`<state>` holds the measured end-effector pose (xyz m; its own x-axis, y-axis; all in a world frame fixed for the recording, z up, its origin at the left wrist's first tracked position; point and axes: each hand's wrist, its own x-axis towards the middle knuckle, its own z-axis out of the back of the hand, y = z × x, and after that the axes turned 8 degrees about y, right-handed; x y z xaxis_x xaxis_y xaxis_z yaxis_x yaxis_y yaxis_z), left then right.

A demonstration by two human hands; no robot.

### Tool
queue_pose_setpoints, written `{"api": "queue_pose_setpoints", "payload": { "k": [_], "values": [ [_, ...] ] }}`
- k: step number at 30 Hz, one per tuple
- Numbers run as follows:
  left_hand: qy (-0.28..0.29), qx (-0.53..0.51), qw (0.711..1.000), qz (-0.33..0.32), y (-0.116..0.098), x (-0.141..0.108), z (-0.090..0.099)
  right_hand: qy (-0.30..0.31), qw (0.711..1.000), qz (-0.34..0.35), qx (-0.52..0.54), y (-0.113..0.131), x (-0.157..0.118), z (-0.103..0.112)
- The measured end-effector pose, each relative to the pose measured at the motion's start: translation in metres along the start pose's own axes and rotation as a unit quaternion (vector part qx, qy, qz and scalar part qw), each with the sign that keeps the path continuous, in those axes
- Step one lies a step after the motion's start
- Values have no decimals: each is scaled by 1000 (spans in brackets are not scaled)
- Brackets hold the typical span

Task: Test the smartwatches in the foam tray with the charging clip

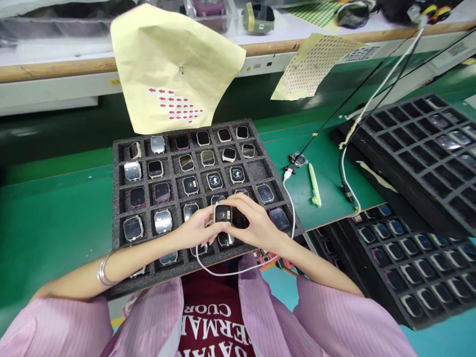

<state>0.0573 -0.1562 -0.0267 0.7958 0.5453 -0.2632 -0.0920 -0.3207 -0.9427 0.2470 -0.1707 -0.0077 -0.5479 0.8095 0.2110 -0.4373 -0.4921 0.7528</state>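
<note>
Both my hands meet over the front of a dark foam tray that holds many smartwatch bodies in its cells. Between them is one smartwatch, its dark screen facing up with a small yellowish label on it. My left hand grips the watch from the left, thumb along its lower edge. At its right and top edges, the fingers of my right hand are closed on the same watch. A white cable loops below my hands and runs up near the watch; its near end is hidden by my left hand.
A green pen and a small round piece lie right of the tray, by a cable connector. Further right are stacked foam trays and a lower tray of watches. A yellow sticker sheet hangs from the shelf.
</note>
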Motion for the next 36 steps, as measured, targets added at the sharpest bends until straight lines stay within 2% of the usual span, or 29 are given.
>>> {"api": "queue_pose_setpoints", "payload": {
  "k": [4, 6, 11, 13, 15, 19, 24, 31, 33, 36],
  "values": [
    [9, -27, 1000, -7, -3, -1, 1, 22, 998, -2, 66, 2, 3, 10],
    [40, -53, 997, -30, -6, -2, 3, 51, 988, -2, 143, 1, 4, 17],
    [166, -105, 979, -49, -10, -7, 6, 44, 935, -6, 352, -6, 4, 14],
    [185, -113, 975, -43, -10, -9, 6, 36, 912, -11, 409, -7, 4, 8],
    [184, -113, 976, -43, -10, -9, 6, 29, 903, -18, 429, -7, 4, 4],
    [177, -111, 976, -52, -11, -8, 5, 27, 901, -18, 432, -7, 5, 4],
    [172, -128, 975, -57, -9, -7, 5, 63, 894, 6, 444, -10, 3, 9],
    [176, -105, 977, -54, -9, -8, 6, 68, 909, 24, 410, -10, 2, 13],
    [155, -102, 981, -54, -11, -7, 4, 68, 930, 34, 361, -8, 2, 16],
    [70, -87, 993, -42, -12, -5, 2, 56, 982, 35, 176, -2, 0, 18]
  ]
}}
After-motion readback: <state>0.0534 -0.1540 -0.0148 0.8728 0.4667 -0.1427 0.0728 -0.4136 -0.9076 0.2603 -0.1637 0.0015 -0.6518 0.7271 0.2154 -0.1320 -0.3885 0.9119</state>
